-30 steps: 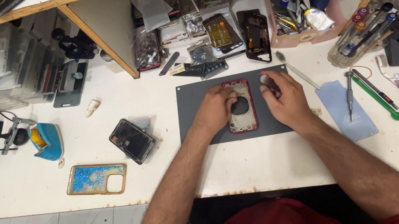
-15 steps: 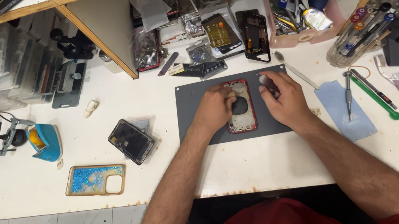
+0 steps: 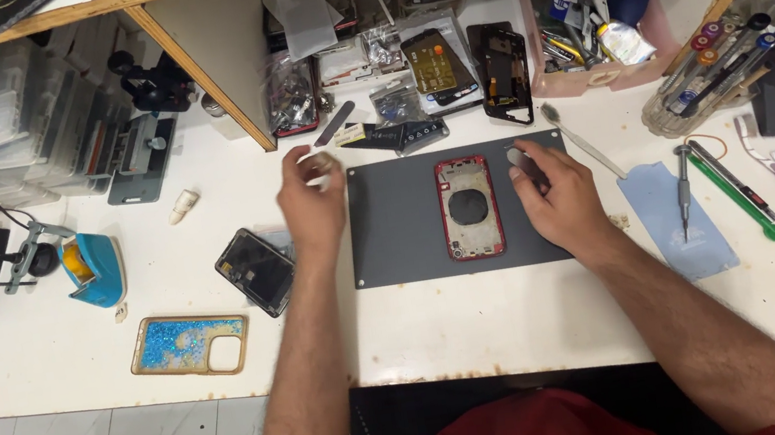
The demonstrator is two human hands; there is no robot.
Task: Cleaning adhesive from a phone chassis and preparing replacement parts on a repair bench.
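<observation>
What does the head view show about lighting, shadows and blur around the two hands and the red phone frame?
Head view: even overhead light, only soft shadows beside the forearms; red phone frame sharp on the matte grey mat, which shows no glare; left hand slightly motion-blurred at the fingertips; right hand sharper; bench edges bow slightly from the wide lens.

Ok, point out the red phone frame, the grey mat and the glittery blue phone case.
red phone frame (image 3: 469, 208), head view, on its lower edge.
grey mat (image 3: 394, 227), head view, bare left part.
glittery blue phone case (image 3: 173, 344), head view, glitter back.
</observation>
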